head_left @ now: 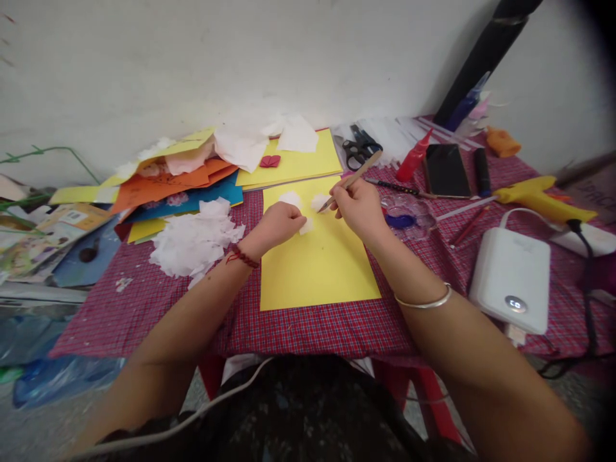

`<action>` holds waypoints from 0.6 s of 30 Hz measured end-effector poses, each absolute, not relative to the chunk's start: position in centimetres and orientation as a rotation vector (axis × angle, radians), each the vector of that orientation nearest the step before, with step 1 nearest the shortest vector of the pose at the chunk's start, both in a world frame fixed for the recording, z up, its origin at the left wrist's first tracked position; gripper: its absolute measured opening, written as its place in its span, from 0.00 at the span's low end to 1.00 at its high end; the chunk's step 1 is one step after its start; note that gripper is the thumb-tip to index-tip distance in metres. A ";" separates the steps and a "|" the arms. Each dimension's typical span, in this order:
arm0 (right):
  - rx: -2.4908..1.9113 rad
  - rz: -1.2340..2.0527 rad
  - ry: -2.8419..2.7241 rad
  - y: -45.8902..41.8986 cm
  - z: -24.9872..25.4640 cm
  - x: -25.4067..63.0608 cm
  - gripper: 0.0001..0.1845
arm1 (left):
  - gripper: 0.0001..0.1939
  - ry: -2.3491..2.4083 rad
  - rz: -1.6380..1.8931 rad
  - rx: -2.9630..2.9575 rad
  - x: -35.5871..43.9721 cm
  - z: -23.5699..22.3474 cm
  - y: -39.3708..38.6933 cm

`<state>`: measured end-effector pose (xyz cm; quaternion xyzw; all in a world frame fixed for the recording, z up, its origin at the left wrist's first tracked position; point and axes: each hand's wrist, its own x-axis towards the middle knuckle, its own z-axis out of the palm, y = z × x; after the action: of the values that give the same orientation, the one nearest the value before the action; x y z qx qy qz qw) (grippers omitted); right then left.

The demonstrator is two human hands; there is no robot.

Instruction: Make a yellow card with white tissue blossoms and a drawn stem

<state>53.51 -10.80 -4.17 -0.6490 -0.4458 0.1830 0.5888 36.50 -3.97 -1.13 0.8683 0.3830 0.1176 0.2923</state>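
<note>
A yellow sheet of paper (322, 269) lies flat on the cloth in front of me. My left hand (282, 224) is closed in a pinch over its upper left, on a small piece of white paper (307, 226). My right hand (359, 205) grips a pointed wooden stick (363, 168) that slants down to the left. The stick's tip is beside a white paper tuft (319, 202) on the sheet; whether they touch, I cannot tell. Another white tuft (290, 197) shows just above my left hand. A heap of torn white paper (195, 240) sits left of the sheet.
Black scissors (359, 151), a red glue bottle (414, 156), a phone (447, 170) and a clear dish (409, 215) stand to the right. Farther right are a yellow glue gun (539, 197) and a white power bank (513, 276). Coloured sheets (183, 183) pile up at the back left.
</note>
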 end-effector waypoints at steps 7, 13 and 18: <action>-1.502 0.477 -1.063 -10.8 -4.4 53.1 0.06 | 0.08 1.012 0.599 2.103 36.6 -1.3 -4.0; -1.479 0.502 -1.006 -10.7 -4.2 53.5 0.06 | 0.08 0.909 0.667 1.858 36.5 -0.5 -4.2; -1.482 0.486 -0.988 -10.6 -4.2 53.6 0.05 | 0.05 0.937 0.400 1.931 36.4 -0.8 -4.3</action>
<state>53.61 -10.61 -4.24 -0.6401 -0.4266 0.2098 0.6036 36.36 -4.31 -0.78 0.7848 0.3808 0.1625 0.4611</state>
